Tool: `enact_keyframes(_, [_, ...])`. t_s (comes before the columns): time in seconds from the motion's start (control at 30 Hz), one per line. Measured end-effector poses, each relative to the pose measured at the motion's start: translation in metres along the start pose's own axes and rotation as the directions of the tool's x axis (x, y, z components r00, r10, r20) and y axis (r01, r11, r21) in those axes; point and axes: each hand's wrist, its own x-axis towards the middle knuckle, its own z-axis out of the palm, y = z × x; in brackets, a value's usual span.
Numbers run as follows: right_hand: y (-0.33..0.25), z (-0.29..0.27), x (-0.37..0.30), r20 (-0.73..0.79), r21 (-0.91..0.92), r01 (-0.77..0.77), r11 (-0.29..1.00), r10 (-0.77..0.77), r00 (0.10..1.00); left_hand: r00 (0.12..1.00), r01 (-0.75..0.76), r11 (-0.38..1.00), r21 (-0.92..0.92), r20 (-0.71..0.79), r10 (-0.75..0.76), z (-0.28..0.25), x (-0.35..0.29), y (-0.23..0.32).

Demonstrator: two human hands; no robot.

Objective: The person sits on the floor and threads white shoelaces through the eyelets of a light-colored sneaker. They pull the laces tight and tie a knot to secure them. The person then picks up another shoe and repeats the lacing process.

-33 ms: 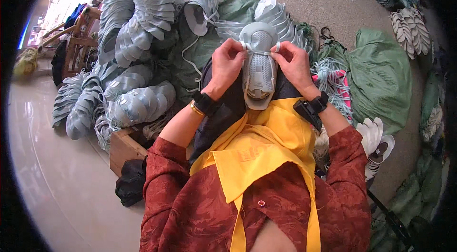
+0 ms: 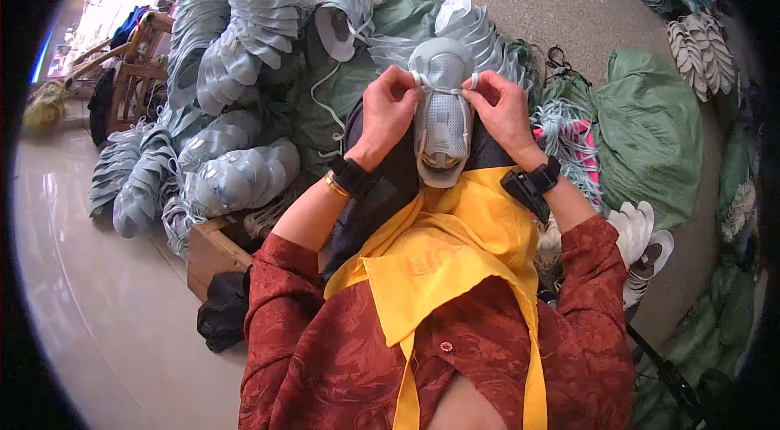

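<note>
A pale grey shoe upper (image 2: pixel 444 123) lies lengthwise between my thighs, its rounded toe end pointing away from me. A light shoelace (image 2: pixel 443 89) crosses it between my hands. My left hand (image 2: pixel 388 105) pinches the lace at the upper's left edge, thumb and forefinger pressed together. On the opposite edge my right hand (image 2: pixel 498 105) pinches the lace's other side in the same way. The fingertips hide the exact bits of lace they grip. Below the upper, a yellow apron (image 2: pixel 439 251) covers my lap.
Stacked grey uppers (image 2: pixel 252 40) are heaped at the left, and one laced upper (image 2: pixel 343 19) lies ahead. A wooden box (image 2: pixel 218 255) stands by my left elbow. To the right are a bundle of pale laces (image 2: pixel 562 133), a green sack (image 2: pixel 650 137) and white uppers (image 2: pixel 634 231).
</note>
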Motion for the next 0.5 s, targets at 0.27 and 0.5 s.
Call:
enact_keyframes(0.27, [0.001,0.001,-0.001,-0.044,0.011,0.014,1.000,-0.014,0.999,0.987,-0.147,0.950,0.275,0.105,0.122,-0.005,0.010,0.022])
enact_keyframes(0.5, [0.019,0.003,0.004,-0.070,-0.009,0.027,1.000,-0.028,0.997,0.956,-0.292,0.895,0.338,0.090,0.278,0.005,0.013,0.008])
